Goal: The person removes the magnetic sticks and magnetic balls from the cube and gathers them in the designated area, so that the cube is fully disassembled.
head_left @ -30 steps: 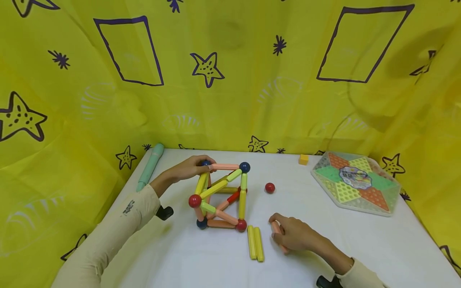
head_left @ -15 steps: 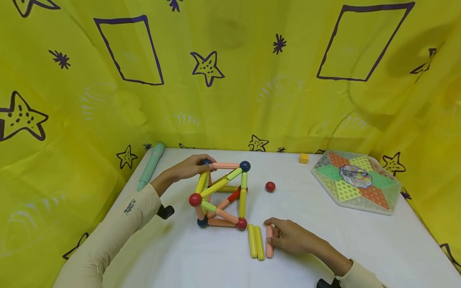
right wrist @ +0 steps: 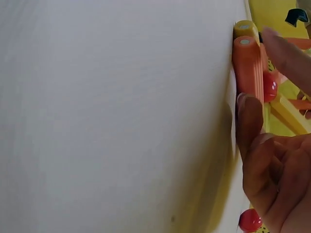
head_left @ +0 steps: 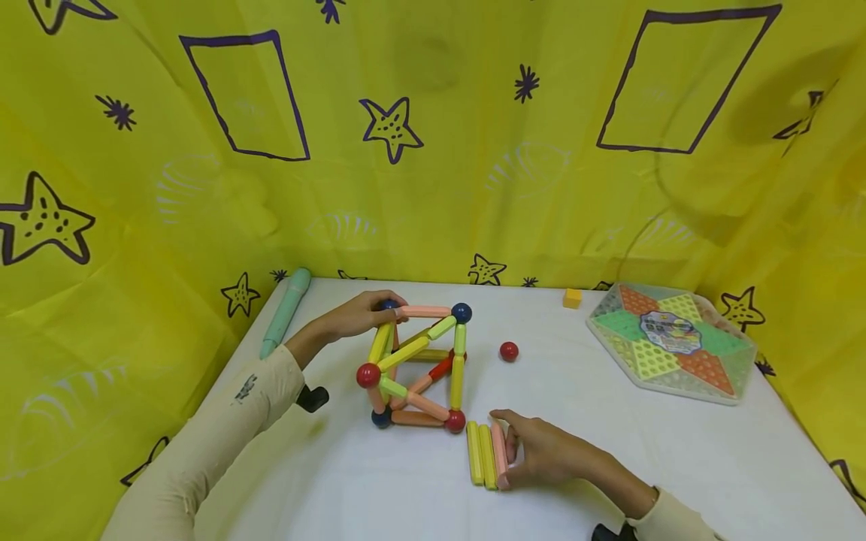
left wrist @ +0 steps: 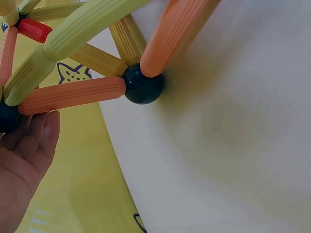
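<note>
A frame of coloured rods and balls (head_left: 414, 368) stands mid-table. My left hand (head_left: 379, 309) grips its top-left corner, fingers curled over a dark blue ball (head_left: 387, 305); in the left wrist view the fingers (left wrist: 34, 141) lie beside that ball, with another dark ball (left wrist: 142, 86) beyond. My right hand (head_left: 521, 451) holds a pink rod (head_left: 499, 453) lying flat against two yellow rods (head_left: 480, 454) in front of the frame. The index finger reaches its far end and the thumb (right wrist: 249, 121) its near end. The pink rod (right wrist: 248, 63) is close in the right wrist view.
A loose red ball (head_left: 509, 351) lies right of the frame. A yellow cube (head_left: 572, 298) and a hexagonal game board (head_left: 670, 342) sit at the back right, a green tube (head_left: 286, 312) along the left edge. Yellow cloth walls surround the white table (head_left: 676, 451).
My right hand slid the pink rod leftwards until it lay alongside the two yellow rods. The left hand and the frame stayed put.
</note>
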A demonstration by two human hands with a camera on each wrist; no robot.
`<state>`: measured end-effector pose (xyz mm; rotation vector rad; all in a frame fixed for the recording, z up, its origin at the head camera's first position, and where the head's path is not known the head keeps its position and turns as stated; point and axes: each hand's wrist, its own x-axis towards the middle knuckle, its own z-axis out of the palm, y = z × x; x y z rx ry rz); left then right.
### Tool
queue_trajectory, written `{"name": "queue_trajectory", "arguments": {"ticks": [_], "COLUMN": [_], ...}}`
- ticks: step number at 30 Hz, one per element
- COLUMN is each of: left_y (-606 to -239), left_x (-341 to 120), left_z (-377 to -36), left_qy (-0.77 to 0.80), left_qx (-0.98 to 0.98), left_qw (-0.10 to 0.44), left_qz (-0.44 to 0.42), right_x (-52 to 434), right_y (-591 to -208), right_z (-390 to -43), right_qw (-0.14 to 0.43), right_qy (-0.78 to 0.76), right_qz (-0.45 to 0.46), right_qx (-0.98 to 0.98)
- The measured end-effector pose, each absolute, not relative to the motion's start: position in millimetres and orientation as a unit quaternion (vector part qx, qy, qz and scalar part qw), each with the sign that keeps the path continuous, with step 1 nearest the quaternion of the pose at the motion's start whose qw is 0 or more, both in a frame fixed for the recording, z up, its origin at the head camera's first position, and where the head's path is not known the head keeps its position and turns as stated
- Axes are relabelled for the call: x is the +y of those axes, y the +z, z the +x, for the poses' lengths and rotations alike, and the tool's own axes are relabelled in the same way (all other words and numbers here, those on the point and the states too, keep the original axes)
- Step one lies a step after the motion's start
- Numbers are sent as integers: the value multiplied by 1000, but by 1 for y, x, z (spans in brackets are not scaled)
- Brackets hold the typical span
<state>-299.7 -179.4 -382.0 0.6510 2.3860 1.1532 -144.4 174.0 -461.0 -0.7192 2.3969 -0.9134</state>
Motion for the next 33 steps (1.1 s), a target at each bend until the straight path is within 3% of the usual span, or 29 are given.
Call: {"name": "queue_trajectory", "arguments": {"ticks": [33], "left_y": [-383], "left_x": [-178], "left_z": [-299], "left_qy": [406], "left_qx": [859], "left_qw": [199], "left_qz": [240], "right_x": [147], "right_y": [-457], "right_z": [-131], "right_qw": [221], "right_qy": [-271], "right_qz": [-168], "right_qx": [922]}}
